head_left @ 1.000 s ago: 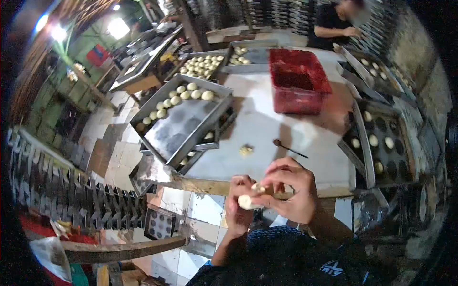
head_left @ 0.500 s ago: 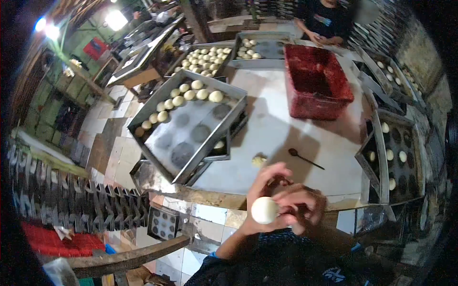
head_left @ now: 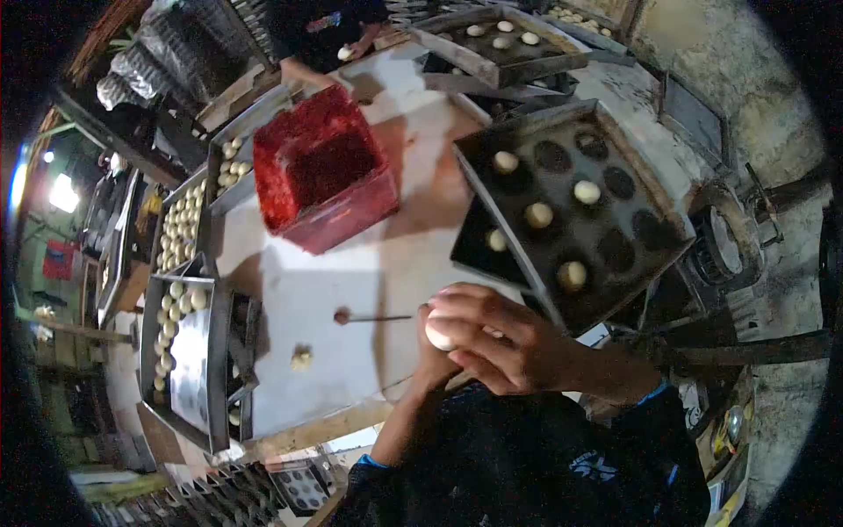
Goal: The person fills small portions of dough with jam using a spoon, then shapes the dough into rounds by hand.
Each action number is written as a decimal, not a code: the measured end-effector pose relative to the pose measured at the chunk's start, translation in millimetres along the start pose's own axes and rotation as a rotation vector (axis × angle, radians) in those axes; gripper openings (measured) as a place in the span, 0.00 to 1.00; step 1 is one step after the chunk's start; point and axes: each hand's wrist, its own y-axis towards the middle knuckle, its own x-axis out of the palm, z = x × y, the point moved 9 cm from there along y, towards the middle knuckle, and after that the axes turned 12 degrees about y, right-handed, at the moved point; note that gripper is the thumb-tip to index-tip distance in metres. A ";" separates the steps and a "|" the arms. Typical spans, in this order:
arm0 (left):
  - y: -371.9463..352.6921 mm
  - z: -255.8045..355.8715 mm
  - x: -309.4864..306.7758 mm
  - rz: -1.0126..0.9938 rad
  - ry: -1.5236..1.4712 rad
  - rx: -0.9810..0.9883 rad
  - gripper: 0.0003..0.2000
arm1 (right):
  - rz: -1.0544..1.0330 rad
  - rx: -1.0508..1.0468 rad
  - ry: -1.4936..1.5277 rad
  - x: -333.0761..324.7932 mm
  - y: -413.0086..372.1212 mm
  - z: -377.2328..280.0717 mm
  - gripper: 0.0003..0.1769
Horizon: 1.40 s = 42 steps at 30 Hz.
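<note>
A smooth white dough ball (head_left: pixel 438 330) is cupped between my two hands near the table's front edge. My left hand (head_left: pixel 429 358) is closed around its lower left side, with its fingers mostly hidden. From the right, my right hand (head_left: pixel 502 338) curls its fingers over the ball. Just left of them, a dark spoon (head_left: pixel 373 317) lies on the white table (head_left: pixel 303 281). A small yellowish crumbly lump (head_left: pixel 301 357) rests nearer the edge. Close to my right hand is a dark metal tray (head_left: pixel 645 235) with several spaced dough balls and round dark marks.
A red plastic bin (head_left: pixel 342 215) stands mid-table. Trays of dough balls line the left side, including a near metal tray (head_left: pixel 215 369). Another tray (head_left: pixel 492 70) sits at the back right. Across the table, a co-worker's hand (head_left: pixel 356 48) is by a dough ball.
My view has swung right, bringing the right-hand trays closer to the middle. My hands have closed more around the dough ball, the right one now covering part of it.
</note>
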 end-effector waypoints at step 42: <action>-303.6 -283.0 -756.8 0.919 0.911 -1.083 0.35 | -0.009 0.154 -0.325 106.1 142.3 -11.7 0.12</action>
